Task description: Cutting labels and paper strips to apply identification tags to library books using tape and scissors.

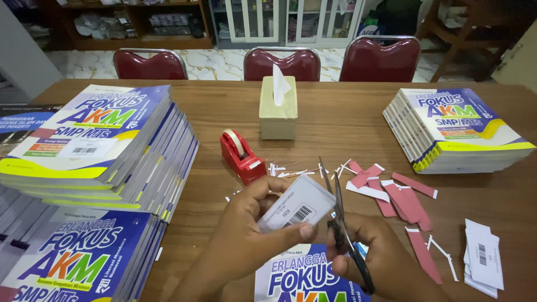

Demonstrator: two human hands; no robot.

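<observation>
White barcode label (pixel 293 210) pinched left, scissors (pixel 342 229) right

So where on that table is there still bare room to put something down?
Bare wood lies between the tissue box and the right book stack, and along the far table edge. A smaller patch sits between the tape dispenser and the left book stacks. Paper scraps crowd the space right of the scissors.

Trimming a barcode label at a book-stacked wooden table (pixel 335 120)

The left hand (pixel 246 235) pinches a white barcode label (pixel 295 210); the right hand (pixel 380 260) works scissors (pixel 338 215) along its edge, red paper scraps (pixel 405 201) and a red tape dispenser (pixel 240 156) nearby.
</observation>
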